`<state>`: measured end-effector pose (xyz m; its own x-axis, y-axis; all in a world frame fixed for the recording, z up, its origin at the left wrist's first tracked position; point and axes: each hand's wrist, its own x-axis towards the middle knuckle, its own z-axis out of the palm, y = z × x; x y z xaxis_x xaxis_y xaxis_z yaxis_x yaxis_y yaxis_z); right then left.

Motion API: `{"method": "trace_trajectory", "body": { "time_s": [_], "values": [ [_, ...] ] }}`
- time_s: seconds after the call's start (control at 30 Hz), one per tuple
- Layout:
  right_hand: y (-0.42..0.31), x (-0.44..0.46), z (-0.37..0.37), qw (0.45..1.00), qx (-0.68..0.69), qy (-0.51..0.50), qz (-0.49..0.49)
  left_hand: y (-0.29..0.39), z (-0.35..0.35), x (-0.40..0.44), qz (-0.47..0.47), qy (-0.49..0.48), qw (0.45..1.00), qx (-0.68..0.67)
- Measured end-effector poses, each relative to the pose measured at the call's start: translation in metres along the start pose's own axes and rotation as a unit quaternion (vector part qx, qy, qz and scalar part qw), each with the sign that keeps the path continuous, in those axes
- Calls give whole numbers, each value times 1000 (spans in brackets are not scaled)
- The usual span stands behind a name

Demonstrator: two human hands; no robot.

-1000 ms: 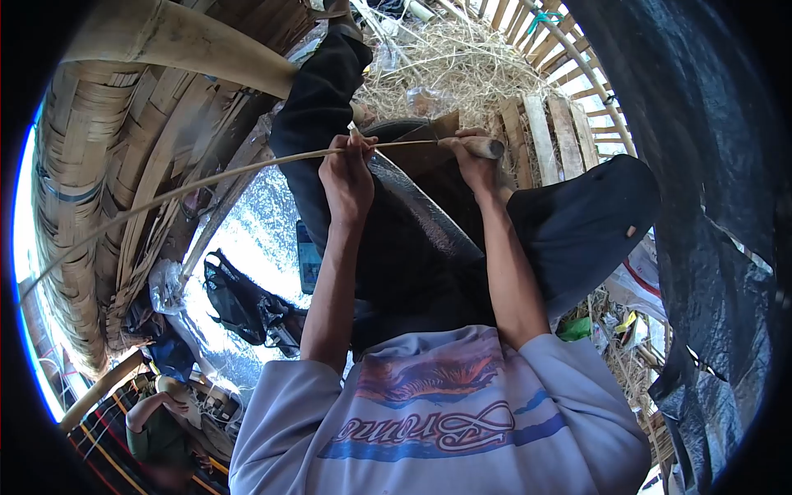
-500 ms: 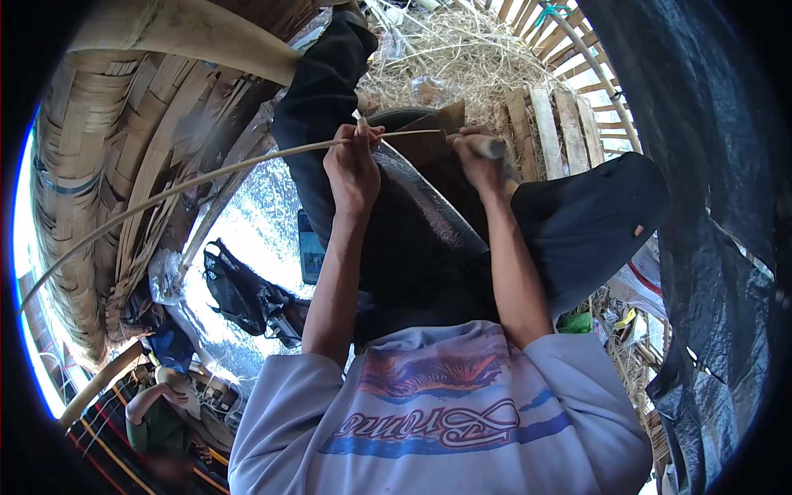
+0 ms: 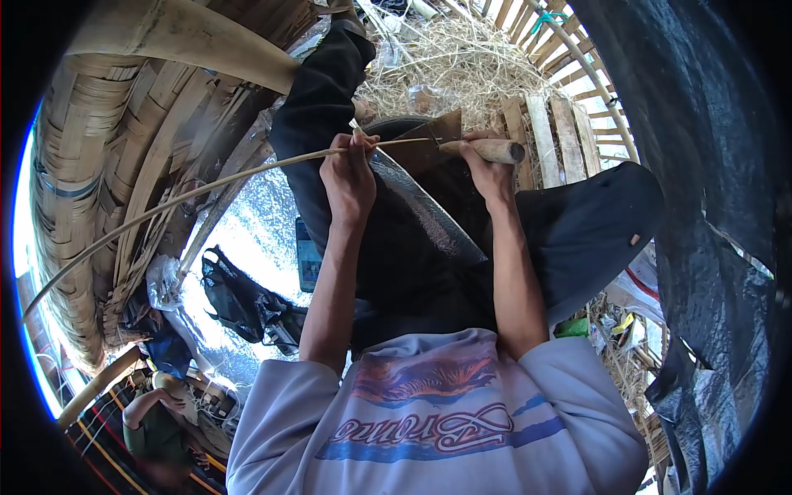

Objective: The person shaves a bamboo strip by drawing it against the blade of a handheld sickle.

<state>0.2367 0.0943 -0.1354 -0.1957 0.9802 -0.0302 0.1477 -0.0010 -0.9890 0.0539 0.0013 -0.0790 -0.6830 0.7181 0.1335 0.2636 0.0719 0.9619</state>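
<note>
My left hand [image 3: 348, 177] is closed around a long, thin bamboo strip [image 3: 190, 195], which bends away to the far left. The strip's short end sticks out past my fingers toward the right. My right hand [image 3: 492, 175] grips a tool with a thick, round wooden handle [image 3: 499, 151], probably a knife; its small blade is hard to make out beside the strip's tip. Under the strip lies a flat brown piece [image 3: 445, 128] against my dark trousers [image 3: 412, 280]. A long piece with a shiny edge [image 3: 433, 213] slants between my legs.
A phone [image 3: 309, 260] and a black plastic bag [image 3: 239, 297] lie on silvery sheeting at left. Woven bamboo [image 3: 95, 165] leans beside them. Straw [image 3: 445, 58] and wooden slats [image 3: 540, 136] are ahead; black sheeting [image 3: 701, 165] hangs right. Another person [image 3: 161, 425] sits lower left.
My right hand has turned and shifted slightly, so the wooden handle now points right, and the tool's front end is nearer my left hand. My left hand has moved slightly left with the strip.
</note>
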Motion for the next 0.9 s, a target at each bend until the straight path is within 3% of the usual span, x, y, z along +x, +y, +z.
{"method": "trace_trajectory", "body": {
  "time_s": [0.07,0.13,0.2,0.27,0.33,0.47,0.53,0.57,0.67,0.8,0.9],
  "values": [
    [11,-5,8,1000,12,-12,-25,0,-3,1,16,-10,999,33],
    [36,-2,15,993,-99,-16,-62,1,-5,-6,30,-26,997,58],
    [34,3,9,994,-89,-30,-52,-3,-2,-4,9,-13,1000,9],
    [13,8,1,999,-19,-46,21,0,-1,-4,-2,-11,1000,12],
    [12,7,6,999,8,-31,-21,-5,-3,-7,3,-14,1000,15],
    [48,4,11,992,-115,-10,-56,-3,0,-5,9,-12,1000,7],
    [44,9,9,994,-101,-37,-34,-4,-1,-2,19,-14,1000,10],
    [42,7,6,999,-4,-35,23,-6,-1,-2,15,-13,1000,14],
    [20,-3,7,999,20,-9,-32,-8,-3,-3,15,-12,1000,23],
    [39,2,8,987,-158,-21,-3,-7,0,-3,23,-15,1000,14],
    [14,-1,4,999,-15,-30,15,-8,-2,-5,2,-10,1000,6]
  ]
}}
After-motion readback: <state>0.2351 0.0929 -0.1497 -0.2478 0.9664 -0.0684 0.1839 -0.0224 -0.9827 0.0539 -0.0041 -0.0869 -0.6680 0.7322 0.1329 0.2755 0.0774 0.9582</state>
